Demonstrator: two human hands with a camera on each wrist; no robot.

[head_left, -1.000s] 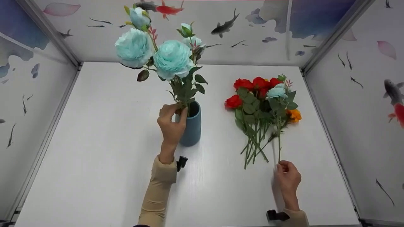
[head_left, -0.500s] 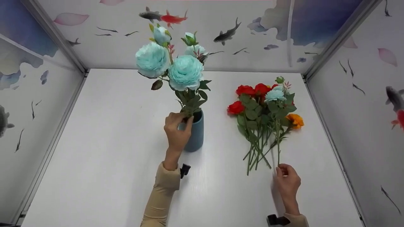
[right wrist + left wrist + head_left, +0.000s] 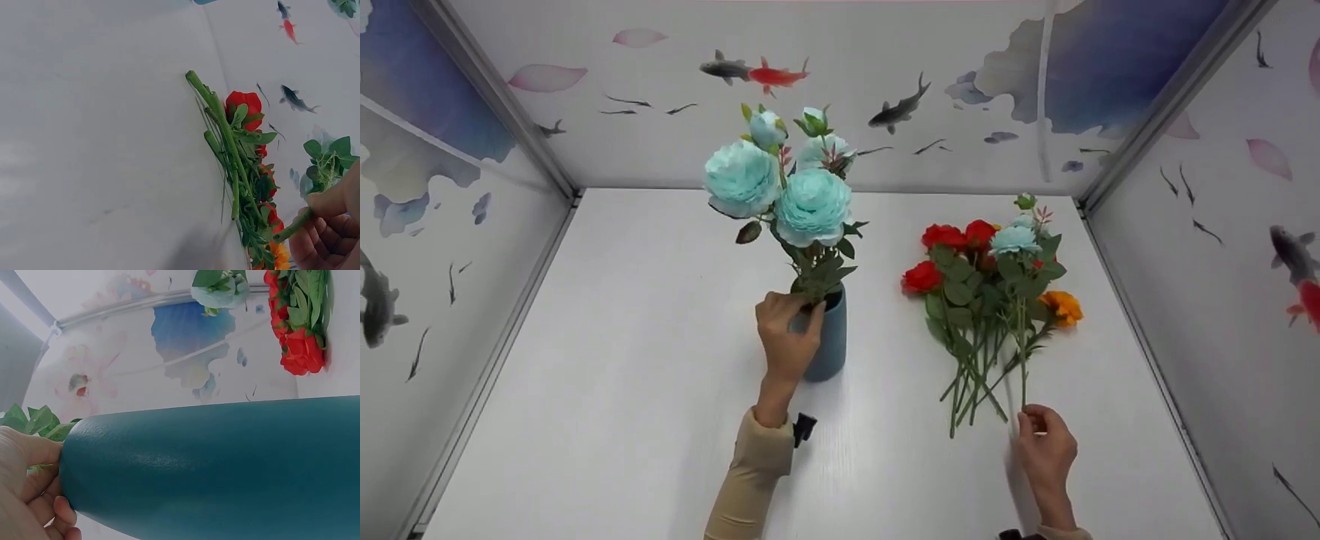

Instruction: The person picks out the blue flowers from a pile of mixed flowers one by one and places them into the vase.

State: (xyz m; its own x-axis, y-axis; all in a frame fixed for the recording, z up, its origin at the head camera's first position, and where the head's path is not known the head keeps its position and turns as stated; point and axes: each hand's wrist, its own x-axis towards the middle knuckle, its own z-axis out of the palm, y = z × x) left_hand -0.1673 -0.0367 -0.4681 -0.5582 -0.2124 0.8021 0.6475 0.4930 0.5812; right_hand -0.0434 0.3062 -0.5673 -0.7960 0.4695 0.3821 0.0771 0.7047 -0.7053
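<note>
In the head view, my left hand pinches the stems of a bunch of light blue ranunculus-like flowers at the mouth of a blue vase. The blooms stand over the vase, leaning slightly left. Its smooth side fills much of the left wrist view, with my fingers right at the rim; the stem ends are hidden. My right hand holds one more light blue flower low on its green stem, between thumb and fingers.
Red roses and an orange flower lie on the white table at the right, their bare stems pointing toward me. The right-hand flower overlaps this pile in the head view. Walls printed with fish stand at the back and both sides.
My left hand has brought the light blue bunch rightward and lower over the vase, more upright than before. My right hand stays nearly still with its flower. The head view has tilted slightly up.
</note>
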